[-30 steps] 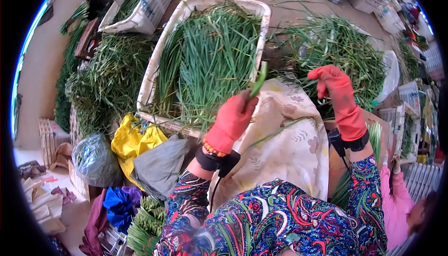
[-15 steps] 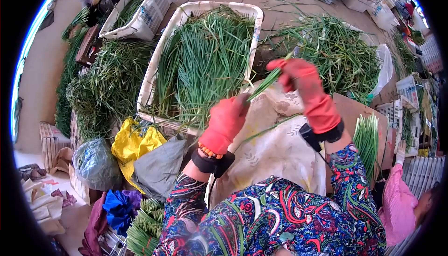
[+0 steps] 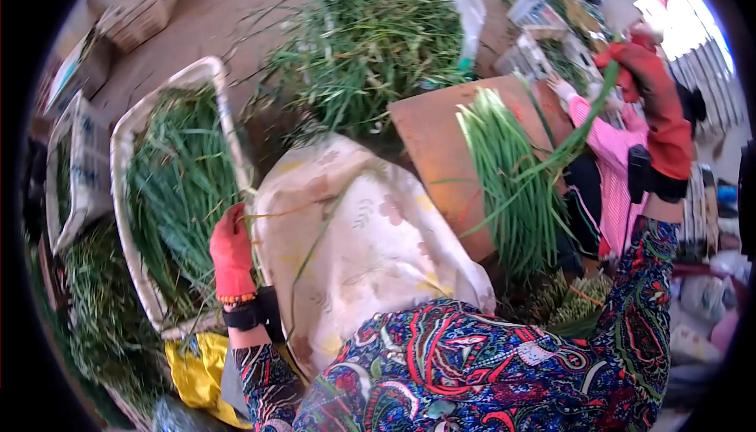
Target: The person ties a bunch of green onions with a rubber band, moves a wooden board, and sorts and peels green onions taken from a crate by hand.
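My right hand (image 3: 657, 113), in an orange-red rubber glove, is raised at the right with its fingers closed round a few long garlic chives (image 3: 594, 121). Their leaves hang down to the left, over a neat bundle of garlic chives (image 3: 508, 172) with pale stem ends, which lies on a brown board (image 3: 433, 133). My left hand (image 3: 231, 255), gloved alike, is beside the right rim of a white crate (image 3: 233, 137) of loose greens. Its fingers are curled; a thin yellowish strand runs from near the fingertips across the patterned cloth (image 3: 366, 227). Whether they grip it is unclear.
A heap of loose greens (image 3: 370, 38) lies beyond the cloth. Another person in a pink checked sleeve (image 3: 610, 133) is close at the right, near my right arm. A yellow bag (image 3: 203, 377) lies at lower left. Cut stem bundles (image 3: 567, 298) stand near my right elbow.
My view has turned right. My hands, close together over the cloth before, are now far apart: the right has swung out with the chives, and the left has moved beside the crate.
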Tool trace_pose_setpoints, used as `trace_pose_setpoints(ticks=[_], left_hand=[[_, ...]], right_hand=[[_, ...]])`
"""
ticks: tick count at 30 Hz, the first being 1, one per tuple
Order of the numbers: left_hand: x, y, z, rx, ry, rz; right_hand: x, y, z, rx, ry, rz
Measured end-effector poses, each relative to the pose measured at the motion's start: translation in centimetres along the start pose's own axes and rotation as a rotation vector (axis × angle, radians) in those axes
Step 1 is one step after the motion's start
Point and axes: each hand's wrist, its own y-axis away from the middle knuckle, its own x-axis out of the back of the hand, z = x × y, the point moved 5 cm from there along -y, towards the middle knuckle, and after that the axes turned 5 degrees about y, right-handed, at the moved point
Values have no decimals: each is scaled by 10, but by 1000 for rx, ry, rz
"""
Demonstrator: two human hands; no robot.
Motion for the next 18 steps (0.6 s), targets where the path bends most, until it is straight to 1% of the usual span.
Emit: trace_pose_setpoints(ticks=[1,2,3,5,6,7,11,12,13,15,18], left_hand=[[-5,-5,2,2,1,-28],[-8,-10,10,-128,95,24],[-14,-14,16,-110,132,-15],[-15,-23,42,-58,183,-73],[-8,-20,76,-78,80,-96],[-8,-20,98,-228,144,-111],[-4,-13,176,-409,289,-136],[-6,-13,198,-497,372,-166],[-8,-15,219,-581,453,-197],[-6,-12,263,-633,433,-209],[-33,-11,298,-613,560,-451]], right_hand=[[-5,0,11,-23,-33,6],[-9,-2,17,-43,-82,-8],[-14,-5,22,-55,-137,-29],[-30,-13,27,-12,-137,-33],[-40,-15,22,4,-131,-28],[-48,-18,19,22,-124,-26],[-70,-25,5,-7,-157,-45],[-74,-29,5,35,-190,-100],[-80,-29,-3,63,-207,-85],[-97,-26,-27,128,-244,-59],[-112,-28,-43,199,-382,-92]])
